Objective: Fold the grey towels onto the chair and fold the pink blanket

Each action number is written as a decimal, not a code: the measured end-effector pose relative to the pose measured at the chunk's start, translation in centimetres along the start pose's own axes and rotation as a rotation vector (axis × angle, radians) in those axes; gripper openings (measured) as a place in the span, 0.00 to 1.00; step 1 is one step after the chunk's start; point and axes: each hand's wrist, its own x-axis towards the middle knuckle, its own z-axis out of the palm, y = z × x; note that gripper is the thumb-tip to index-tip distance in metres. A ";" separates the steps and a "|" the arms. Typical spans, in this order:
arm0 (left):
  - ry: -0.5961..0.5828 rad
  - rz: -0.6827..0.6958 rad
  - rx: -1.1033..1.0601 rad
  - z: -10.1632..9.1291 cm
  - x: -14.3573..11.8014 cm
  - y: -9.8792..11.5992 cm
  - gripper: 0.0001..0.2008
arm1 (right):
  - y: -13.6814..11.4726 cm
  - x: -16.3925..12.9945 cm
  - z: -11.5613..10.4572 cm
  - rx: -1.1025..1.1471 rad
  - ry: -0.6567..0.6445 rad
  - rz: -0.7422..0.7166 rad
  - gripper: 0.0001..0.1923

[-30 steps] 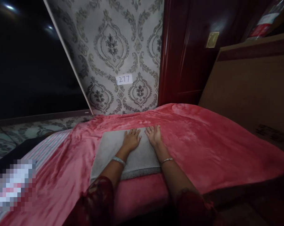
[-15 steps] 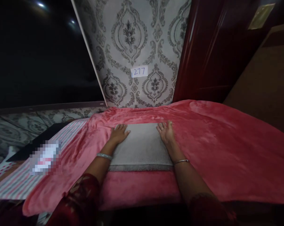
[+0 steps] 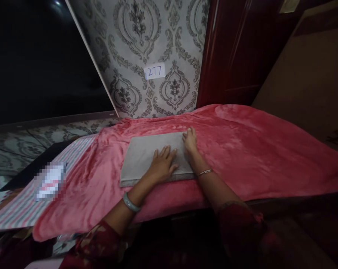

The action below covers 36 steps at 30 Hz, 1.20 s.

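A folded grey cloth [image 3: 142, 153] lies as a flat rectangle on a pink plush blanket [image 3: 255, 160]. My left hand [image 3: 161, 164] rests palm down on the cloth, right of its middle, fingers spread. At the cloth's right edge, near the far corner, is my right hand [image 3: 190, 142]. Its fingers look slightly bent and apart, touching that edge; whether any cloth is pinched there is hard to see. The near edge of the cloth shows stacked layers, partly hidden by my left forearm.
A large dark screen [image 3: 45, 63] stands at the back left. A paper marked 277 [image 3: 154, 71] is on the patterned wall [image 3: 174, 89]. Striped fabric [image 3: 20, 209] with a blurred white item [image 3: 49, 183] lies at left. A dark red wooden panel [image 3: 230, 48] rises behind.
My left hand has moved from the cloth's left edge across onto its right half. My right hand stays at the right edge, its fingers more bent. The view has shifted.
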 end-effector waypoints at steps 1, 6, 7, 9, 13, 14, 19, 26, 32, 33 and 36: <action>0.001 -0.002 -0.004 0.5 0.1 0.7 0.32 | 0.1 -0.5 -0.2 -0.024 0.008 -0.033 0.26; 0.019 -0.036 -0.005 2.2 0.5 1.9 0.30 | 1.9 -3.7 -1.8 0.037 -0.076 -0.096 0.26; 0.018 -0.037 -0.011 2.2 0.4 1.8 0.31 | 2.2 -4.1 -2.1 0.045 -0.084 -0.096 0.26; 0.018 -0.058 -0.018 2.1 -0.3 1.0 0.32 | 2.4 -4.5 -2.4 0.046 -0.095 -0.103 0.26; 0.041 -0.211 0.002 1.6 -3.9 -2.6 0.33 | 2.1 -4.6 -2.6 0.026 -0.108 -0.114 0.26; 0.060 -0.262 0.015 1.7 -5.2 -3.7 0.33 | 2.0 -4.6 -2.6 0.023 -0.105 -0.113 0.26; 0.183 -0.405 -0.015 2.8 -10.9 -8.6 0.32 | 2.0 -4.7 -2.8 0.002 -0.109 -0.115 0.25; 0.419 -0.441 -0.402 3.9 -12.5 -10.3 0.28 | 1.9 -4.5 -2.9 0.025 -0.096 -0.116 0.24; 0.466 -0.648 -0.954 1.9 -11.5 -13.2 0.33 | -0.5 -3.1 -7.2 -0.284 -0.083 -0.230 0.22; 0.449 -0.683 -1.040 1.5 -11.1 -13.9 0.35 | -0.8 -2.8 -8.2 -0.359 -0.063 -0.230 0.23; 0.381 -0.766 -1.200 0.4 -9.3 -15.5 0.39 | -1.2 -2.4 -10.4 -0.565 -0.019 -0.131 0.26</action>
